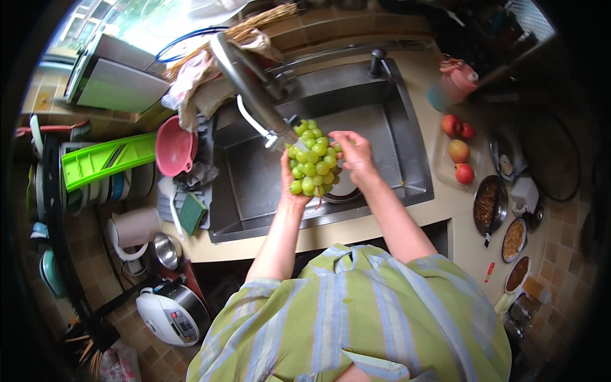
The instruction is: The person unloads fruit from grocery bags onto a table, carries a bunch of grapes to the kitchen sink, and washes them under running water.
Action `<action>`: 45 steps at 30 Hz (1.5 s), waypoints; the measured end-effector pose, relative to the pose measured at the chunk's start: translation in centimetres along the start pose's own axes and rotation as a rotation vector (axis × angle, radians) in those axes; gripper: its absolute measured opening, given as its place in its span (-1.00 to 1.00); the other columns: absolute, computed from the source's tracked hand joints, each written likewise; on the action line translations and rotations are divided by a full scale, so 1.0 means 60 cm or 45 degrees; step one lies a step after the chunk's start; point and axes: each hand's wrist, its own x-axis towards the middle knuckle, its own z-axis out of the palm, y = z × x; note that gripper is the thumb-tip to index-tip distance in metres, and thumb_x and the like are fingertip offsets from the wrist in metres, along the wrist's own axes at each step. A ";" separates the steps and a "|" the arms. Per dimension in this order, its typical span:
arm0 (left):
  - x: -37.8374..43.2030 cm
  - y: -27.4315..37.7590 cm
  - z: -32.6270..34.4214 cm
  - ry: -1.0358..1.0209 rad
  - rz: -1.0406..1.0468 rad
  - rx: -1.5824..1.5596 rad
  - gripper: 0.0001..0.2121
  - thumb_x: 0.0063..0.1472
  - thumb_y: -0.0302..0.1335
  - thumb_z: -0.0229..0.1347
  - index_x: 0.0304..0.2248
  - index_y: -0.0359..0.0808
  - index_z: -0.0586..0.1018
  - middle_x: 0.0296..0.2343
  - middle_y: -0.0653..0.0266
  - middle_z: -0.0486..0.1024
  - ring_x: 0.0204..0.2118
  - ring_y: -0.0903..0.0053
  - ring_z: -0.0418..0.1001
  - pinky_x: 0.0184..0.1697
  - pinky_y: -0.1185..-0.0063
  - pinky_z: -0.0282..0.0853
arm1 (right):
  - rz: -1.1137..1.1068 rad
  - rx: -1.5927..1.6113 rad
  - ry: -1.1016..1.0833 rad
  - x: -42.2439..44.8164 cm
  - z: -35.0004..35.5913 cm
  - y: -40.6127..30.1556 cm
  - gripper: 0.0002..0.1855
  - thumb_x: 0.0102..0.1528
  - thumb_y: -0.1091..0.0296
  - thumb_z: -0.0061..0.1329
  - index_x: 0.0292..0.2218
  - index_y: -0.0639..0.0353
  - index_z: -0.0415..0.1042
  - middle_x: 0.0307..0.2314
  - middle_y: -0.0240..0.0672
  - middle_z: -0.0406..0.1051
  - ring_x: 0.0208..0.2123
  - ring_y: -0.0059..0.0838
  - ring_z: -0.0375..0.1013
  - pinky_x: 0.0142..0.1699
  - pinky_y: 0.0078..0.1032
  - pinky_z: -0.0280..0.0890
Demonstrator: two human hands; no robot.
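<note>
A bunch of green grapes (312,160) hangs over the stainless steel sink (258,196), just under the spout of the faucet (258,98). My left hand (292,191) holds the bunch from its left and underneath, with most of the fingers hidden behind the grapes. At the bunch's right side is my right hand (354,153), its fingers bent towards the upper grapes. Whether it pinches a grape is hard to see. Water appears to run from the spout onto the grapes. Behind the bunch, a round dish (342,195) on the sink floor is partly covered.
Left of the sink are a pink colander (175,145), a green scouring sponge (192,213), a green slicer (110,160) and a steel bowl (167,250). On the right stand a plastic tray (441,164) of red fruit, a pink bottle (453,83) and several food dishes (514,240).
</note>
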 end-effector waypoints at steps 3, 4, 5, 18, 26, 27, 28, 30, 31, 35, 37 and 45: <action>0.007 -0.017 -0.026 -0.117 0.046 -0.141 -0.16 0.07 0.21 -0.02 0.17 -0.25 0.19 0.05 -0.02 0.30 0.07 0.08 0.33 0.14 0.05 0.18 | 0.253 0.360 -0.274 0.019 -0.045 -0.003 -0.71 0.11 0.15 0.07 -0.21 0.12 0.44 -0.48 -0.38 0.43 -0.59 -0.71 0.34 -0.68 -0.80 0.03; 0.011 -0.018 -0.029 -0.105 0.073 -0.127 -0.15 0.06 0.22 -0.02 0.18 -0.24 0.18 0.06 -0.02 0.30 0.08 0.06 0.31 0.15 0.03 0.16 | 0.387 0.545 -0.414 0.031 -0.066 0.004 -0.71 0.12 0.16 0.06 -0.20 0.12 0.43 -0.47 -0.36 0.42 -0.58 -0.70 0.35 -0.68 -0.80 0.06; 0.014 -0.020 -0.033 -0.132 0.057 -0.147 -0.14 0.06 0.23 -0.03 0.19 -0.22 0.16 0.07 -0.01 0.28 0.09 0.05 0.29 0.16 0.00 0.12 | 0.528 0.728 -0.550 0.028 -0.069 -0.001 -0.72 0.13 0.16 0.05 -0.19 0.13 0.42 -0.47 -0.35 0.42 -0.57 -0.68 0.36 -0.68 -0.79 0.09; -0.024 0.016 -0.100 -0.071 0.123 -0.197 -0.22 0.09 0.20 -0.05 0.19 -0.10 0.18 0.06 0.09 0.30 0.06 0.06 0.32 0.09 -0.08 0.16 | 0.505 0.680 -0.861 0.012 0.009 0.004 -0.74 0.21 0.29 -0.07 -0.10 0.17 0.33 -0.41 -0.44 0.31 -0.63 -0.75 0.14 -0.69 -0.84 -0.03; -0.046 0.043 -0.129 0.027 0.309 -0.077 -0.28 0.12 0.06 0.04 0.16 -0.22 0.22 0.11 0.12 0.25 0.11 0.24 0.28 0.19 0.30 0.20 | 0.614 0.862 -0.851 0.043 0.089 0.010 -0.69 0.21 0.45 -0.19 0.00 0.14 0.30 -0.12 -0.27 0.32 -0.36 -0.63 0.33 -0.66 -0.83 0.15; -0.051 0.047 -0.134 0.018 0.273 -0.068 -0.27 0.11 0.06 0.05 0.16 -0.23 0.22 0.11 0.10 0.24 0.11 0.23 0.28 0.19 0.30 0.20 | 0.639 0.814 -0.950 0.050 0.083 0.011 -0.80 0.23 0.34 -0.18 -0.13 0.17 0.34 -0.30 -0.31 0.36 -0.50 -0.69 0.30 -0.70 -0.84 0.07; -0.053 0.049 -0.138 0.009 0.236 -0.058 -0.26 0.11 0.05 0.06 0.16 -0.24 0.21 0.11 0.08 0.23 0.11 0.23 0.28 0.19 0.29 0.20 | 0.674 0.781 -0.958 0.054 0.076 0.015 -0.83 0.24 0.29 -0.18 -0.19 0.14 0.33 -0.39 -0.34 0.35 -0.56 -0.70 0.26 -0.71 -0.84 0.04; -0.050 0.053 -0.140 0.000 0.160 -0.019 -0.19 0.05 0.03 0.12 0.19 -0.25 0.16 0.08 0.04 0.27 0.08 0.22 0.33 0.13 0.27 0.30 | 0.747 0.713 -0.971 0.043 0.073 0.009 -0.81 0.25 0.18 -0.19 -0.30 0.08 0.32 -0.56 -0.42 0.32 -0.67 -0.73 0.19 -0.72 -0.83 -0.02; -0.051 0.056 -0.141 0.016 0.110 0.020 -0.18 0.04 0.03 0.13 0.19 -0.26 0.15 0.07 0.02 0.28 0.06 0.21 0.35 0.11 0.27 0.33 | 0.706 0.677 -0.794 0.036 0.075 0.008 -0.75 0.22 0.10 -0.11 -0.39 0.05 0.30 -0.63 -0.49 0.23 -0.67 -0.74 0.19 -0.70 -0.81 0.03; -0.030 0.056 -0.126 -0.062 -0.104 0.139 -0.15 -0.03 0.05 0.17 0.15 -0.30 0.21 0.01 -0.04 0.35 -0.01 0.16 0.42 0.05 0.25 0.39 | 0.705 0.904 -0.689 0.045 0.018 0.009 -0.76 0.15 0.12 0.01 -0.38 0.05 0.31 -0.64 -0.47 0.27 -0.60 -0.69 0.25 -0.64 -0.76 0.09; -0.024 0.050 -0.130 -0.113 -0.200 0.119 -0.18 -0.01 0.03 0.17 0.14 -0.32 0.24 0.00 -0.06 0.36 -0.02 0.15 0.43 0.06 0.25 0.38 | 0.593 0.724 -0.610 0.034 0.001 -0.008 -0.78 0.14 0.14 0.02 -0.34 0.05 0.33 -0.62 -0.44 0.29 -0.57 -0.67 0.29 -0.63 -0.75 0.08; 0.034 0.021 -0.109 -0.061 -0.403 0.122 -0.22 0.06 -0.06 0.17 0.17 -0.30 0.20 0.03 -0.04 0.33 0.02 0.17 0.41 0.09 0.25 0.34 | 0.331 0.513 -0.411 0.005 -0.089 -0.019 -0.60 0.12 0.54 -0.04 0.01 0.18 0.31 -0.22 -0.30 0.37 -0.28 -0.57 0.39 -0.41 -0.74 0.29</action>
